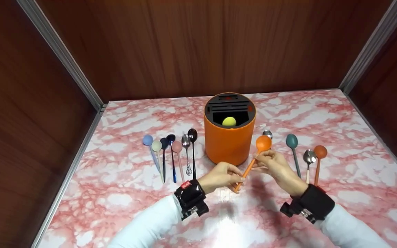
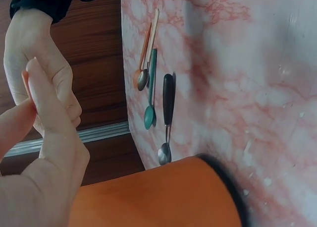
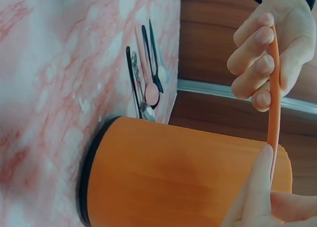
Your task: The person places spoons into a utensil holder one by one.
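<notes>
An orange spoon (image 1: 263, 143) is held up at a slant before the container, its bowl at the upper right. My left hand (image 1: 222, 177) pinches the lower end of its handle. Just below the bowl, my right hand (image 1: 277, 168) grips the handle between thumb and fingers. Behind both hands stands an orange cylindrical container (image 1: 228, 146) with a black slotted top. A yellow round-ended piece (image 1: 229, 121) shows inside its front opening. In the right wrist view the spoon's handle (image 3: 274, 88) runs between the two hands, while the left wrist view hides most of it.
Left of the container lie several spoons, among them a blue one (image 1: 148, 140), a pink one (image 1: 177, 147) and a black one (image 1: 192, 136). On the right are a teal spoon (image 1: 292, 141), a metal spoon (image 1: 309, 157) and another orange spoon (image 1: 320, 152). Wooden panels (image 1: 191, 48) enclose the table.
</notes>
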`<action>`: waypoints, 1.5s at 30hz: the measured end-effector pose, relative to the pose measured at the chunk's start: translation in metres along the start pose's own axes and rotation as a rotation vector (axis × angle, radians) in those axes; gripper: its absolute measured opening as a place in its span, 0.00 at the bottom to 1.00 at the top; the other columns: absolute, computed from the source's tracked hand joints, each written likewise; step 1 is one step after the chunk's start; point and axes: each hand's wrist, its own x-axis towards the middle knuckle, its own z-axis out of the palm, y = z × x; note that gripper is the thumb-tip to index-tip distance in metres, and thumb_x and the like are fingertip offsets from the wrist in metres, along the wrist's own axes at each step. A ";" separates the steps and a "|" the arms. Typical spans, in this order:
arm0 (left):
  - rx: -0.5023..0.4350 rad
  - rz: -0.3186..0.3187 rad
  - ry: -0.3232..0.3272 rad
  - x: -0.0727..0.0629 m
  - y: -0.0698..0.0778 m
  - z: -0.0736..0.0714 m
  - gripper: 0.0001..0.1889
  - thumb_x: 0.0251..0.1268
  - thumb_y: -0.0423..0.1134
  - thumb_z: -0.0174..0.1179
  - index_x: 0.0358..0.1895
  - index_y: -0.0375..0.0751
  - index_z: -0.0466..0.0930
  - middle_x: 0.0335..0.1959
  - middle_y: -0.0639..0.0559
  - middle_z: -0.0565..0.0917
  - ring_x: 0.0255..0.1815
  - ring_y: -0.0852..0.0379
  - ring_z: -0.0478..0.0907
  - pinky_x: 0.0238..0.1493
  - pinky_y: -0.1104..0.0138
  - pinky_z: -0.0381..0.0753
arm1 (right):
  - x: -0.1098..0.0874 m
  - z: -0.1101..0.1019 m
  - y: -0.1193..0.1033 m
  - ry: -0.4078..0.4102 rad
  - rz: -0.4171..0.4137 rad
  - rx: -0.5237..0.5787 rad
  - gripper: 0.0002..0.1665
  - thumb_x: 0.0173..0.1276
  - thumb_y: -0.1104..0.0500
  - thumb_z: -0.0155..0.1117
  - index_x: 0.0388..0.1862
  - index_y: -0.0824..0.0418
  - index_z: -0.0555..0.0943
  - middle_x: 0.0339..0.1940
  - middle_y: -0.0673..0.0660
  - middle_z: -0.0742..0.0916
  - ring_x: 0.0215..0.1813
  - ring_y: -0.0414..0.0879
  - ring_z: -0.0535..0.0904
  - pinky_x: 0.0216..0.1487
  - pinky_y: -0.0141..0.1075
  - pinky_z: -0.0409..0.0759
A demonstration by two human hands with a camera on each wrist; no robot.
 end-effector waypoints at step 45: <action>0.119 0.137 0.039 0.008 0.093 -0.011 0.09 0.68 0.22 0.54 0.46 0.16 0.76 0.20 0.49 0.77 0.18 0.61 0.74 0.24 0.73 0.82 | 0.015 0.001 -0.094 -0.011 -0.138 0.018 0.09 0.74 0.66 0.54 0.42 0.70 0.65 0.30 0.55 0.80 0.32 0.42 0.83 0.45 0.33 0.85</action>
